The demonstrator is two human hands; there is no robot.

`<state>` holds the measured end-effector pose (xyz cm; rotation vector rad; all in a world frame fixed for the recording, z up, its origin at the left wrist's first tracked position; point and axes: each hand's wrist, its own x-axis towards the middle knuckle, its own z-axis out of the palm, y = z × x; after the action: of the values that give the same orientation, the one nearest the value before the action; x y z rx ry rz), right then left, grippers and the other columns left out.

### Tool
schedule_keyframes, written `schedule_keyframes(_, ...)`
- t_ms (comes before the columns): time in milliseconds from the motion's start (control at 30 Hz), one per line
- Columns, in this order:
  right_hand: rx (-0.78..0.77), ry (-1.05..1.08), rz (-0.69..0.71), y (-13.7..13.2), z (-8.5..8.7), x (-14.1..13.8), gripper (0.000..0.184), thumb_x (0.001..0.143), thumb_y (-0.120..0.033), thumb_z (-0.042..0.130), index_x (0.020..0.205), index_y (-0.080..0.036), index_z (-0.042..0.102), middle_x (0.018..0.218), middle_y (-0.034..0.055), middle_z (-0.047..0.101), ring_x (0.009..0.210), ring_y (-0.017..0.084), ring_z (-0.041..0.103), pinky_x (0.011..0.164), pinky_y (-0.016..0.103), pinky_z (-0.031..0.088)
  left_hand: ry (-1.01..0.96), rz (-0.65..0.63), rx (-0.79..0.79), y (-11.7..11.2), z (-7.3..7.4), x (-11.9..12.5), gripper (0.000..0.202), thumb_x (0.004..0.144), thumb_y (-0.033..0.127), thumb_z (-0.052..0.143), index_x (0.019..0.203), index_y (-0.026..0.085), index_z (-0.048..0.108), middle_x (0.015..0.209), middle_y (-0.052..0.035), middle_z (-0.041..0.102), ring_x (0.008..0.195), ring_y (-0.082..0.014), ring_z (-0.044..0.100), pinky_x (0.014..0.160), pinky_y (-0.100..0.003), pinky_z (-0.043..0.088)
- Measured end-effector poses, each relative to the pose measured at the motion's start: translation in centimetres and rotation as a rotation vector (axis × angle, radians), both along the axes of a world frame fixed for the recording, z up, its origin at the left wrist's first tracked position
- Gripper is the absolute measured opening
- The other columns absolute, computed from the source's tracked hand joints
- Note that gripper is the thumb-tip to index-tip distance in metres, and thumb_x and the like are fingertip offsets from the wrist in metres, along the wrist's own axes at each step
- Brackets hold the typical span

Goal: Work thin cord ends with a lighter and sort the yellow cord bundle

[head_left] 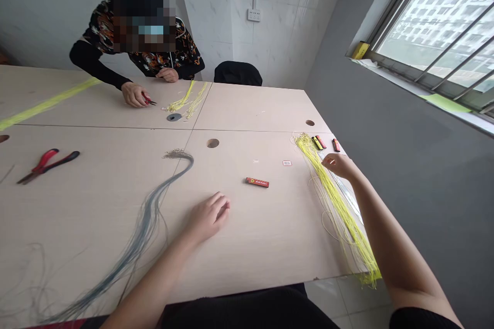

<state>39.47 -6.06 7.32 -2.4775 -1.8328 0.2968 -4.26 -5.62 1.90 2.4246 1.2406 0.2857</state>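
Observation:
My left hand [210, 216] rests on the table with its fingers loosely curled in, and nothing shows in it. At the right side my right hand [339, 165] hovers at the edge of a long bundle of yellow cords [335, 190]. Its fingers are pinched together; what they hold, if anything, is too small to make out. The yellow bundle runs from its knotted far end down over the near table edge. Left of my left hand lies a bundle of grey-blue cords [145, 216], its far end curled over. A small red-and-black stick-shaped packet [257, 182] lies between my hands.
Pliers with red and black handles [49, 162] lie at the left. Similar small packets [336, 145] lie beyond my right hand. Across the table [239, 247] a person's hand [134, 94] holds red-handled pliers [147, 99] beside more yellow cords [181, 103]. A grey wall stands at the right.

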Motion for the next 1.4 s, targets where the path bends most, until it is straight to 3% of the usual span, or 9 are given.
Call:
schedule_keyframes(100, 0.105, -0.076, -0.069, 0.8, -0.9, 0.5, 0.015, 0.081, -0.029, 0.054, 0.086, -0.019, 0.064, 0.101, 0.0111, 0.067, 0.089, 0.024, 0.062, 0.071, 0.032, 0.046, -0.006, 0.005, -0.001, 0.0, -0.1, 0.0, 0.02, 0.088, 0.026, 0.037, 0.085, 0.021, 0.056, 0.094, -0.0013, 0.062, 0.074, -0.0147, 0.057, 0.064, -0.027, 0.037)
schedule_keyframes(200, 0.209, -0.144, -0.149, 1.4, -1.7, 1.7, 0.023, 0.081, -0.025, 0.051, 0.1, -0.018, 0.062, 0.112, 0.0148, 0.061, 0.096, 0.027, 0.059, 0.076, 0.035, 0.045, -0.015, 0.003, -0.007, 0.0, -0.1, -0.1, 0.019, 0.088, 0.026, 0.037, 0.085, 0.021, 0.055, 0.093, -0.0012, 0.062, 0.074, -0.0143, 0.057, 0.064, -0.027, 0.037)
schedule_keyframes(333, 0.157, -0.102, -0.225, 1.8, -2.5, 3.4, 0.032, 0.083, -0.025, 0.049, 0.111, -0.02, 0.063, 0.125, 0.0151, 0.056, 0.108, 0.029, 0.055, 0.075, 0.036, 0.046, 0.0, 0.01, -0.023, 0.0, -0.1, -0.1, 0.018, 0.089, 0.026, 0.037, 0.085, 0.021, 0.055, 0.093, -0.0008, 0.062, 0.075, -0.0146, 0.057, 0.064, -0.027, 0.037)
schedule_keyframes(533, 0.152, 0.03, -0.299, 1.8, -3.8, 4.1, 0.025, 0.084, -0.037, 0.052, 0.093, -0.02, 0.068, 0.108, 0.0106, 0.065, 0.097, 0.027, 0.059, 0.072, 0.036, 0.047, 0.001, 0.016, -0.018, 0.0, -0.2, -0.1, 0.018, 0.089, 0.027, 0.038, 0.085, 0.022, 0.055, 0.093, -0.0001, 0.062, 0.074, -0.0142, 0.057, 0.063, -0.026, 0.036)
schedule_keyframes(767, 0.172, -0.055, -0.234, 1.8, -4.3, 3.8, 0.02, 0.087, -0.028, 0.046, 0.088, -0.019, 0.063, 0.118, 0.0146, 0.061, 0.109, 0.032, 0.053, 0.082, 0.05, 0.044, -0.012, 0.015, -0.014, 0.0, -0.1, 0.0, 0.018, 0.088, 0.026, 0.038, 0.084, 0.021, 0.055, 0.092, -0.0006, 0.062, 0.073, -0.0141, 0.057, 0.063, -0.026, 0.036)
schedule_keyframes(933, 0.16, 0.057, -0.196, 1.9, -3.9, 4.5, 0.017, 0.083, -0.028, 0.051, 0.088, -0.017, 0.064, 0.095, 0.012, 0.067, 0.089, 0.024, 0.06, 0.076, 0.036, 0.046, -0.007, 0.01, -0.02, 0.0, 0.0, -0.1, 0.019, 0.088, 0.026, 0.038, 0.085, 0.021, 0.056, 0.093, -0.0008, 0.062, 0.073, -0.0141, 0.056, 0.063, -0.027, 0.036)
schedule_keyframes(1033, 0.123, 0.025, -0.18, 2.1, -3.7, 4.7, 0.019, 0.084, -0.027, 0.051, 0.086, -0.016, 0.066, 0.092, 0.0123, 0.066, 0.087, 0.023, 0.06, 0.074, 0.033, 0.045, -0.012, 0.016, -0.012, 0.0, -0.1, -0.1, 0.019, 0.088, 0.026, 0.038, 0.085, 0.022, 0.056, 0.093, -0.0006, 0.062, 0.073, -0.0142, 0.056, 0.063, -0.027, 0.037)
schedule_keyframes(1233, 0.043, -0.092, -0.215, 2.5, -3.8, 4.2, 0.025, 0.089, -0.029, 0.046, 0.095, -0.018, 0.067, 0.119, 0.0189, 0.055, 0.114, 0.034, 0.048, 0.083, 0.044, 0.045, -0.013, 0.013, -0.009, 0.0, -0.2, 0.0, 0.018, 0.088, 0.026, 0.038, 0.085, 0.022, 0.056, 0.093, -0.0003, 0.062, 0.074, -0.0142, 0.057, 0.063, -0.026, 0.037)
schedule_keyframes(1400, 0.033, -0.167, -0.137, 2.5, -3.8, 3.9, 0.023, 0.089, -0.025, 0.039, 0.092, -0.017, 0.061, 0.124, 0.0216, 0.052, 0.113, 0.036, 0.046, 0.085, 0.052, 0.041, -0.022, 0.015, -0.023, -0.1, 0.0, 0.0, 0.019, 0.088, 0.026, 0.038, 0.085, 0.022, 0.056, 0.093, -0.0011, 0.062, 0.074, -0.0146, 0.056, 0.065, -0.026, 0.038)
